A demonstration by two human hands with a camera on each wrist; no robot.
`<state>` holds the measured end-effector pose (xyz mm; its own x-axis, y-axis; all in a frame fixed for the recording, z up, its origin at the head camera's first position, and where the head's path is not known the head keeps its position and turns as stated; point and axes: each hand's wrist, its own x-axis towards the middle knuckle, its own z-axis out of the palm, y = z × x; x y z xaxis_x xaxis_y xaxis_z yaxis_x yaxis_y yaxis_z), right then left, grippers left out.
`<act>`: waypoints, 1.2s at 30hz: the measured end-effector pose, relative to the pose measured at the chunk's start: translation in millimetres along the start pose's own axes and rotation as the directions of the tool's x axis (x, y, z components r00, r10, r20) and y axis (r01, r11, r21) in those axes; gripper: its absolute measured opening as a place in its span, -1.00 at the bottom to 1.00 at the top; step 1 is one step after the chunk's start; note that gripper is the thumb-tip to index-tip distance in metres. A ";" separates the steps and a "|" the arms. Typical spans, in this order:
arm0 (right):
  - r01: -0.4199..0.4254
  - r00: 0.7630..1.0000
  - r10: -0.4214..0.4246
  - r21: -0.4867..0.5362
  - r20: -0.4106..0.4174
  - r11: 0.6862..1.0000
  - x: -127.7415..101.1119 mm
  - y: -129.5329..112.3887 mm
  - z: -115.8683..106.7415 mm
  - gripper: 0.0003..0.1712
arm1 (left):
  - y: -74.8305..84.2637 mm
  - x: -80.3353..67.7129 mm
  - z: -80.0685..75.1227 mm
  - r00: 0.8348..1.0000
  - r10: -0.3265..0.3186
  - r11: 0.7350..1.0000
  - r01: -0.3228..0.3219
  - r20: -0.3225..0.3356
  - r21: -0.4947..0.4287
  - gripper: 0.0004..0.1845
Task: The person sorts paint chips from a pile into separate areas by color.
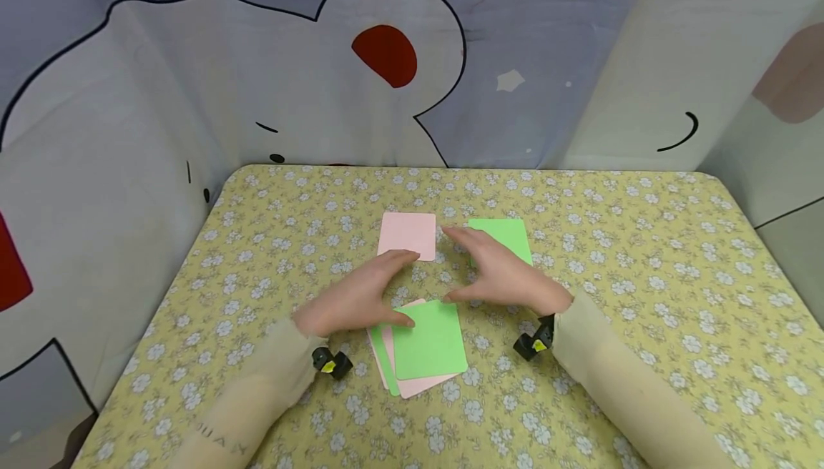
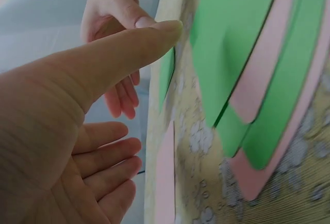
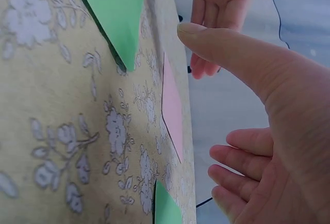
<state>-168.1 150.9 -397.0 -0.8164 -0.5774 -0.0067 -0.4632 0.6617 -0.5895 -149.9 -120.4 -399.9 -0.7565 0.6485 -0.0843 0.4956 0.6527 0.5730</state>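
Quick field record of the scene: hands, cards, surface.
left hand: open, thumb on the top green card of the stack
right hand: open, held above the cloth, grips nothing
stack: fanned green and pink cards, near edge
pink card: lies alone, far left
green card: lies alone, partly hidden by the right hand
tablecloth: yellow, floral

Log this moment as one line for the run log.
left hand: open, thumb on card stack | right hand: open, above table | pink card, green card: lying apart

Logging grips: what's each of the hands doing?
Left hand: open, thumb touching the card stack.
Right hand: open, holding nothing.
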 end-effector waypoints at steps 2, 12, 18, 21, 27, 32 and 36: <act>0.008 1.000 -0.008 -0.010 0.000 1.000 -3.7 -0.2 0.3 0.29 | 1.5 -2.5 2.7 1.000 0.007 1.000 -0.007 0.007 0.008 0.19; 0.036 0.999 -0.036 -0.021 0.002 0.999 -18.6 -1.8 2.0 0.27 | 12.6 -11.0 7.6 0.999 0.036 0.999 -0.037 0.029 0.031 0.23; 0.045 0.999 -0.045 -0.035 0.009 0.998 -27.1 -5.0 3.7 0.27 | 17.3 -16.0 11.9 0.998 0.028 0.999 -0.030 0.049 0.032 0.24; 0.048 0.999 -0.047 -0.040 0.010 0.998 -31.4 -6.1 4.2 0.28 | 18.9 -18.1 14.1 0.998 0.032 0.998 -0.035 0.053 0.042 0.25; 0.049 0.999 -0.048 -0.047 0.017 0.998 -39.0 -9.2 6.4 0.30 | 20.6 -22.9 17.5 0.996 0.054 0.997 -0.057 0.067 0.050 0.25; 0.061 0.998 -0.060 -0.048 0.030 0.997 -42.8 -11.0 10.1 0.34 | 20.5 -27.0 23.0 0.995 0.068 0.995 -0.073 0.072 0.065 0.28; 0.062 0.997 -0.060 -0.044 0.047 0.997 -45.6 -12.2 14.6 0.37 | 20.7 -30.1 27.3 0.995 0.058 0.996 -0.064 0.087 0.061 0.30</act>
<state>-120.3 162.2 -401.3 -0.7699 -0.6381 -0.0089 -0.5279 0.6447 -0.5529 -105.2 -115.7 -407.7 -0.6865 0.7170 -0.1209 0.5679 0.6326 0.5265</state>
